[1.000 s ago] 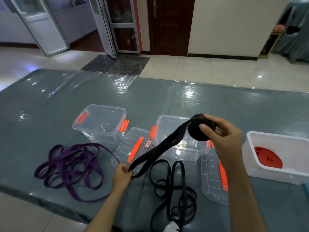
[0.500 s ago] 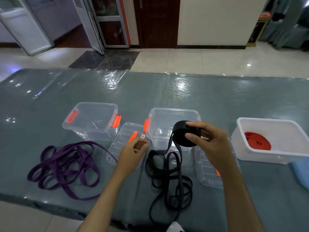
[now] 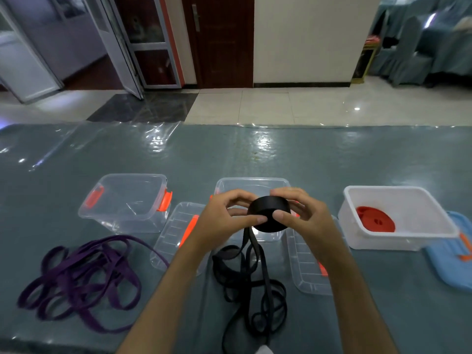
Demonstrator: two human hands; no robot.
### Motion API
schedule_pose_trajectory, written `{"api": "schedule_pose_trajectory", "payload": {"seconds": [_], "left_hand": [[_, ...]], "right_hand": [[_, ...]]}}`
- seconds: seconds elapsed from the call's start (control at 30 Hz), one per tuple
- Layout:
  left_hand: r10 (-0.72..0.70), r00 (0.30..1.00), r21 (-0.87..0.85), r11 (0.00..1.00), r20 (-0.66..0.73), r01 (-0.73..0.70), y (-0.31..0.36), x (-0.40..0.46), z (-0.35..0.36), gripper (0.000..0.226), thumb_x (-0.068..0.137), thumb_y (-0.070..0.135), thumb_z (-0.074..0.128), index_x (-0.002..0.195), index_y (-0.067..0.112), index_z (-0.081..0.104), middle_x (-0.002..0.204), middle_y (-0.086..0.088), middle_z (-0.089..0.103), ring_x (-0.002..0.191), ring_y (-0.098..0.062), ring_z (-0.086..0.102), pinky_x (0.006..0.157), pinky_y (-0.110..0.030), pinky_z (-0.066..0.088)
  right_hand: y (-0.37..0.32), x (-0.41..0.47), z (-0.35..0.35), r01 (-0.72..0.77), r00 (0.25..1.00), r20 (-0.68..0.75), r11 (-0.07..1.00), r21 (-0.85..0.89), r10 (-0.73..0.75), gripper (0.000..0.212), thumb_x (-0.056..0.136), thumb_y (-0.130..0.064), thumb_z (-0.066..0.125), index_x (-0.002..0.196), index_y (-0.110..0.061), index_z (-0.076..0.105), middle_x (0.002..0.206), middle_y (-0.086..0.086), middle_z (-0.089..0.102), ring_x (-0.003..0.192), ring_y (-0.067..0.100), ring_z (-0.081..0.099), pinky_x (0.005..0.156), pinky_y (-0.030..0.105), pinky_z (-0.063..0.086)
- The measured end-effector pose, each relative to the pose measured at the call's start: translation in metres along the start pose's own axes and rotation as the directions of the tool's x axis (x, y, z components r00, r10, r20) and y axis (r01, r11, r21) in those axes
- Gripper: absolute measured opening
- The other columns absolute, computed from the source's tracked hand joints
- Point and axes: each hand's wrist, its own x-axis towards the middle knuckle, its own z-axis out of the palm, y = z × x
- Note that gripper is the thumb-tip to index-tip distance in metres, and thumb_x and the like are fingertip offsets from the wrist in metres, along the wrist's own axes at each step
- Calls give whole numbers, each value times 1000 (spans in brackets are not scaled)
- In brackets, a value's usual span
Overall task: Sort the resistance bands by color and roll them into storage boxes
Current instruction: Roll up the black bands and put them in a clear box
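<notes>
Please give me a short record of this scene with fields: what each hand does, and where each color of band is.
left hand: grips black roll
right hand: grips black roll
black band tail: hangs from roll, loose on table
purple band: loose pile, left on table
red band: rolled, inside white box
clear boxes: no band visible inside

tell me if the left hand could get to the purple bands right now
Probably not yet: the left hand is busy pinching the black roll together with the right hand. The path to the purple bands looks unobstructed once it lets go.
</notes>
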Motion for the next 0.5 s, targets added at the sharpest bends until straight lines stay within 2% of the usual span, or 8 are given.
{"api": "schedule_pose_trajectory", "payload": {"seconds": [0.1, 0.17, 0.27, 0.4, 0.5], "left_hand": [[41, 999, 2, 999, -2, -41, 5, 5, 5, 31, 79, 14, 92, 105, 22, 78, 105, 2, 79, 102, -20, 77, 92, -32, 62], [105, 994, 4, 994, -40, -105, 8, 10, 10, 36, 81, 14, 90, 114, 17, 77, 109, 1, 79, 105, -23, 76, 95, -35, 61], [172, 973, -63, 981, -153, -183, 16, 17, 14, 48, 79, 11, 91, 122, 23, 73, 110, -4, 78, 106, -25, 76, 97, -32, 59], [248, 935, -116, 952, -255, -284, 22, 25, 16, 36, 76, 8, 92, 102, 24, 73, 105, -7, 78, 104, -25, 77, 90, -27, 59], [260, 933, -184, 933, -250, -309, 19, 28, 20, 19, 83, 5, 85, 95, 15, 75, 114, -12, 77, 110, -27, 76, 92, -32, 60]], "right_hand": [[-7, 6, -6, -64, 998, -4, 996, 64, 64, 30, 83, -34, 82, 111, -24, 78, 110, 6, 79, 106, 25, 77, 87, 34, 62], [-9, 11, -5, -50, 997, -47, 994, 93, 54, 28, 86, -29, 80, 113, -21, 78, 107, 7, 80, 101, 25, 78, 84, 35, 64], [-13, 18, -4, 25, 997, -73, 996, 86, -19, 31, 89, -20, 78, 120, -24, 76, 103, -1, 78, 96, 17, 77, 82, 26, 60], [-19, 26, -12, 90, 996, 12, 994, 54, -91, 43, 83, -14, 84, 122, -30, 77, 116, 1, 76, 111, 26, 75, 92, 33, 61], [-19, 28, -12, 164, 986, -30, 986, 27, -163, 42, 82, -20, 85, 120, -35, 77, 115, 1, 78, 110, 26, 75, 95, 33, 60]]}}
